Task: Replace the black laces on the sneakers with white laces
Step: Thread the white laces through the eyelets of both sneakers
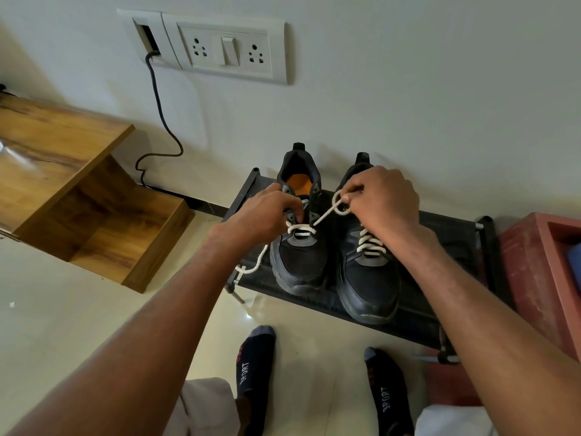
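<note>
R grip (382,199) pinching white lace (327,212), L sneaker (298,247).

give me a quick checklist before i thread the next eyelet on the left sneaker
1. Right hand pinches the white lace end: ok.
2. Left hand at the left sneaker tongue: ok.
3. Lowest lace rows seated on the left sneaker: ok.
4. Upper eyelets free of black lace: ok.
5. Other lace tail equal in length: cannot tell.
6. Right sneaker fully laced: cannot tell, hand covers the top.
</note>
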The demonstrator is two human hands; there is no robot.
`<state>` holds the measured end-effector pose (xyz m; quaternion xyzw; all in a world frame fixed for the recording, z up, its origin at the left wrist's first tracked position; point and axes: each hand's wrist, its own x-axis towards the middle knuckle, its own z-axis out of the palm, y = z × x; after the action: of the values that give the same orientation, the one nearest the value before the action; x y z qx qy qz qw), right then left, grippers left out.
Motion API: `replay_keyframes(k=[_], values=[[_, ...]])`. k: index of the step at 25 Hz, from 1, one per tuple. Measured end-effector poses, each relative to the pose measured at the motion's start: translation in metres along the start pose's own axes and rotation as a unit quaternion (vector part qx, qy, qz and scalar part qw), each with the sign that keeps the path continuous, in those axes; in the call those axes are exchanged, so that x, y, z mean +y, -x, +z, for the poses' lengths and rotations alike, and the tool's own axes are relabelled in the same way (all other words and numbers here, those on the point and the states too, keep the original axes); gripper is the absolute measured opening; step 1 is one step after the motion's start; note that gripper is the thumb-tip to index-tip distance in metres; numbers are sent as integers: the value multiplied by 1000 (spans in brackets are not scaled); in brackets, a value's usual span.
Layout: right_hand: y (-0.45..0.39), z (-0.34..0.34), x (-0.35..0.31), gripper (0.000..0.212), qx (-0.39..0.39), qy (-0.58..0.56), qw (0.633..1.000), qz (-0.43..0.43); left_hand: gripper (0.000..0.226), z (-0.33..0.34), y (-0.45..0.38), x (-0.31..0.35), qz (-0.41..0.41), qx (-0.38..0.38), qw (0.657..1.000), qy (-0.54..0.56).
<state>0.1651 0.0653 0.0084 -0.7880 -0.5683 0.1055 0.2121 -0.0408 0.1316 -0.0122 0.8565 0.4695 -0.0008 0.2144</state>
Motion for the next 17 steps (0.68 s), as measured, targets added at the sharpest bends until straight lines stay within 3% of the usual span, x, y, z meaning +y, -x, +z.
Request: replay_keyframes(k=[4, 6, 9, 12, 17], values=[[11, 9, -9, 31, -98, -21, 993, -68, 33, -4, 5, 3, 16, -12, 1000, -9], [18, 18, -15, 29, -136, 18, 986, -94, 34, -4, 7, 6, 23, -10, 1000, -15], [10, 14, -11, 10, -85, 28, 995, -54, 29, -5, 9, 4, 25, 15, 1000, -9], [3, 2, -2, 8, -12, 37, 999, 10, 27, -4, 9, 3, 14, 34, 999, -17], [11, 4, -6, 7, 0, 94, 995, 30, 37, -1, 7, 1, -11, 26, 999, -24]])
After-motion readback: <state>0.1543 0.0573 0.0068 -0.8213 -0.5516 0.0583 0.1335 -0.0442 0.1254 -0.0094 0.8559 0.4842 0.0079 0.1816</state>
